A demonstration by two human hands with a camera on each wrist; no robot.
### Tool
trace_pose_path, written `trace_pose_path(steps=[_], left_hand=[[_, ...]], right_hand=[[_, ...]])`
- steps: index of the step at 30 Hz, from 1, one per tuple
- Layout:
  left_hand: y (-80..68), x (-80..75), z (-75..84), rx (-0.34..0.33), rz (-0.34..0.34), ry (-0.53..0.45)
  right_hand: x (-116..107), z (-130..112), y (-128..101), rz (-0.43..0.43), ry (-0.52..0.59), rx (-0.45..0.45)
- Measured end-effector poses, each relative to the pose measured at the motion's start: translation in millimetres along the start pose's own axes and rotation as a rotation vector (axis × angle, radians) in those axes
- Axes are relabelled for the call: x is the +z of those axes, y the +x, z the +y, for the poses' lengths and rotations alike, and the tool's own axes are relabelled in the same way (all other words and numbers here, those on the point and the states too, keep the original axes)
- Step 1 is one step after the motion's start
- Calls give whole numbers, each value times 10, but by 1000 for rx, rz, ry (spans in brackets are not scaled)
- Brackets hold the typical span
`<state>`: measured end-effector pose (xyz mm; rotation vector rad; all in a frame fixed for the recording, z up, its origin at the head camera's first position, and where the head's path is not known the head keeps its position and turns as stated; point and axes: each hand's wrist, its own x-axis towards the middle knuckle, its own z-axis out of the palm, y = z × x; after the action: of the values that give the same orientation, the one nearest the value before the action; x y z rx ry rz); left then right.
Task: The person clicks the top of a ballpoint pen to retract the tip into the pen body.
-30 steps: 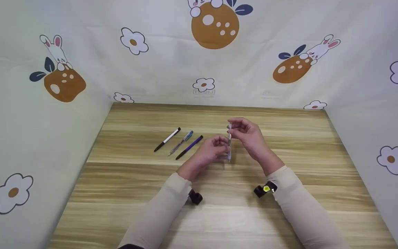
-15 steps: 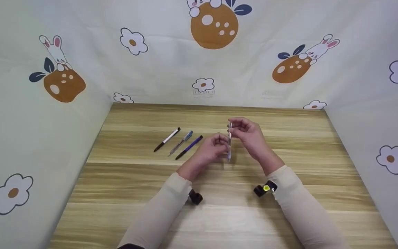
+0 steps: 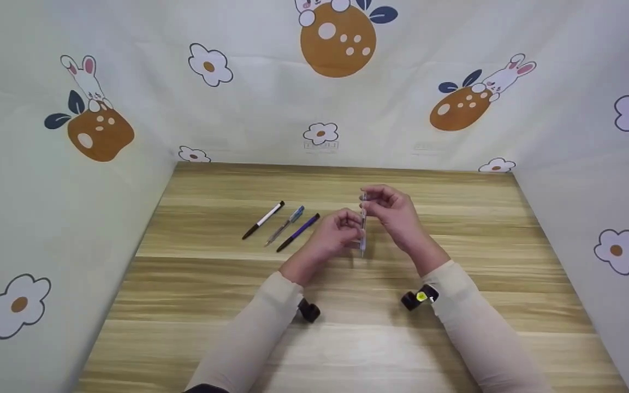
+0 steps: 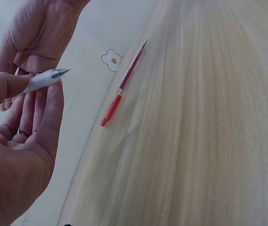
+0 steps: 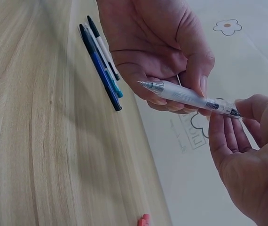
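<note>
A white ballpoint pen with a clear rear part (image 5: 183, 95) is held between both hands above the table. My left hand (image 3: 333, 240) pinches it by the white grip, between thumb and fingers, close to the metal tip. At its other end my right hand (image 3: 396, 214) grips the clear part with thumb and fingertips. In the left wrist view the pen's bare point sticks out past the left fingers, and the rear end is hidden behind the hand. A red pen (image 4: 124, 87) lies on the table in that same view; the hands and arms hide it in the head view.
Left of the hands, three pens lie side by side: a white and black one (image 3: 263, 220), a clear one with a blue-grey top (image 3: 286, 225) and a blue and black one (image 3: 298, 232). Cloth walls with printed flowers (image 3: 321, 134) border the wooden table (image 3: 211, 305).
The left fingers have shifted very slightly up along the pen in the head view. The right hand keeps its hold, and the three pens have stayed in place.
</note>
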<state>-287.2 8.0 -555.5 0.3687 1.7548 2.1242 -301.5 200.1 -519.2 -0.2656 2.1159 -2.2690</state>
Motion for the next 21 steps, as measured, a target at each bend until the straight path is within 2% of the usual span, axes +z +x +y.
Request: trace_pose_path(steps=[21], left_hand=[[-15,1,8,-16,5,-1]], right_hand=[[7,-3,12,-7,-12,7]])
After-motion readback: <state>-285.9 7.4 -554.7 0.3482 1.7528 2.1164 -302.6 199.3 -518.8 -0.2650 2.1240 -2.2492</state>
